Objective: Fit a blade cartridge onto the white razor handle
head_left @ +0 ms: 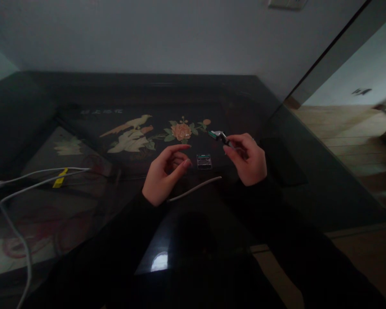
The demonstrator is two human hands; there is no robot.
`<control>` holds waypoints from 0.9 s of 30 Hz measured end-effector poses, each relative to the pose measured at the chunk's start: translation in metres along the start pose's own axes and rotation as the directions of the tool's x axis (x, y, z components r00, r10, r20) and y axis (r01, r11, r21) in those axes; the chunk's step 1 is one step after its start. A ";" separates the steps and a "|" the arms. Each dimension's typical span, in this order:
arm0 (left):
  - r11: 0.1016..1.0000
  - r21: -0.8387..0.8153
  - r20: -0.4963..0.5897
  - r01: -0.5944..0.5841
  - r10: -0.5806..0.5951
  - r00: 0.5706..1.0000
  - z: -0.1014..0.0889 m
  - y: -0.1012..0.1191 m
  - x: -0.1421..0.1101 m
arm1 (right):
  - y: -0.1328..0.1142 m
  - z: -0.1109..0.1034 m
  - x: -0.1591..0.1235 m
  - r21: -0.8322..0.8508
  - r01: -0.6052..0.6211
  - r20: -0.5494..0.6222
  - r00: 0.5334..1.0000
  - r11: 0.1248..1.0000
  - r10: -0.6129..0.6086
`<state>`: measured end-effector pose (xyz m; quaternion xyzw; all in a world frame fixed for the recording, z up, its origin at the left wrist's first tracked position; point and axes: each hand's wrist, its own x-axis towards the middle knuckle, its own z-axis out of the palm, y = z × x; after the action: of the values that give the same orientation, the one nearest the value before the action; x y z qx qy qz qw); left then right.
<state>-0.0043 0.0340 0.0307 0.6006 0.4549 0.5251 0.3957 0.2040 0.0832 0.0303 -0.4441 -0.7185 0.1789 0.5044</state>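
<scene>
My right hand (248,158) pinches a small razor (224,138) by its dark handle, just above the table. The razor's silver neck and green-edged head point up and left. My left hand (166,172) hovers on the other side, fingers curled loosely and thumb apart from the index finger, holding nothing. Between the two hands lies a small clear plastic case (204,162) with a green strip along its far edge; its contents are too dark to make out. Nearer to me, a thin pale stick or cord (196,189) rests on the glass, partly behind my left hand.
The dark glass-topped table (238,92) has a bird-and-flower picture (131,133) showing at its surface. White cables (22,240) with a yellow tag (60,178) run along the left. A dark flat object (284,163) lies right of my right hand. A pale wall stands behind.
</scene>
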 end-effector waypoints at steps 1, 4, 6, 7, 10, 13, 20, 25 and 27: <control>0.999 0.038 0.009 -0.010 0.009 1.000 0.000 -0.001 0.000 | 0.002 -0.001 0.002 -0.006 -0.026 -0.006 1.000 1.000 0.026; 0.982 0.184 0.059 -0.051 0.041 0.997 0.000 -0.003 -0.002 | 0.007 -0.004 0.007 -0.034 -0.100 0.024 0.995 0.994 0.101; 0.946 0.303 0.120 -0.113 0.079 0.990 0.001 -0.005 -0.003 | 0.011 -0.006 0.010 -0.082 -0.147 0.088 0.984 0.986 0.154; 0.919 0.361 0.164 -0.156 0.102 0.981 0.001 -0.007 -0.003 | 0.013 -0.007 0.011 -0.119 -0.170 0.122 0.975 0.978 0.184; 0.818 0.498 0.316 -0.286 0.136 0.939 0.003 -0.011 -0.005 | 0.019 -0.008 0.013 -0.269 -0.213 0.190 0.944 0.939 0.268; 0.727 0.583 0.429 -0.363 0.103 0.897 0.004 -0.014 -0.007 | 0.024 -0.007 0.013 -0.423 -0.218 0.206 0.922 0.880 0.328; 0.611 0.660 0.524 -0.437 0.042 0.851 0.004 -0.018 -0.007 | 0.026 -0.004 0.012 -0.673 -0.169 0.227 0.879 0.720 0.418; 0.590 0.669 0.555 -0.451 0.005 0.832 0.003 -0.020 -0.007 | 0.022 -0.006 0.014 -0.757 -0.182 0.208 0.843 0.628 0.496; 0.587 0.668 0.567 -0.458 -0.003 0.824 0.003 -0.020 -0.007 | 0.021 -0.006 0.014 -0.777 -0.192 0.200 0.828 0.600 0.524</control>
<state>-0.0038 0.0321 0.0097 0.8826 0.4298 0.1426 0.1259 0.2176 0.1047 0.0266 -0.6969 -0.7100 0.0670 0.0752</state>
